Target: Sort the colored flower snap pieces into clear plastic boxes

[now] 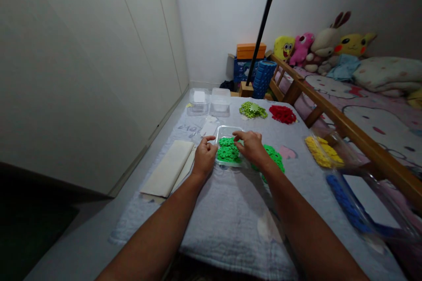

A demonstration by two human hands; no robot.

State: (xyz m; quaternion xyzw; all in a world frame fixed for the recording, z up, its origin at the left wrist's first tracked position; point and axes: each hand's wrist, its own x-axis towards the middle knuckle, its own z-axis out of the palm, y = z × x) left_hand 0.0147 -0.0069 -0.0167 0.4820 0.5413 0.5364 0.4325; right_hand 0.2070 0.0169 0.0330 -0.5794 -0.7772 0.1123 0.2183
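A clear plastic box (225,130) lies on a grey blanket (227,210), partly filled with bright green flower-shaped pieces (227,151). My left hand (204,156) grips the box's left edge, thumb on the rim. My right hand (252,145) hovers over the box's right side with fingers curled over the green pieces; I cannot make out whether it holds any. A loose heap of the same green pieces (274,156) sits just right of the box, partly hidden by my right wrist.
Light green (252,110), red (282,114), yellow (323,151) and blue (346,204) heaps lie on the blanket. Two clear lidded boxes (209,101) stand at the back. A folded cream cloth (169,167) lies left. A wooden bed rail (346,129) and a black pole (262,30) stand to the right.
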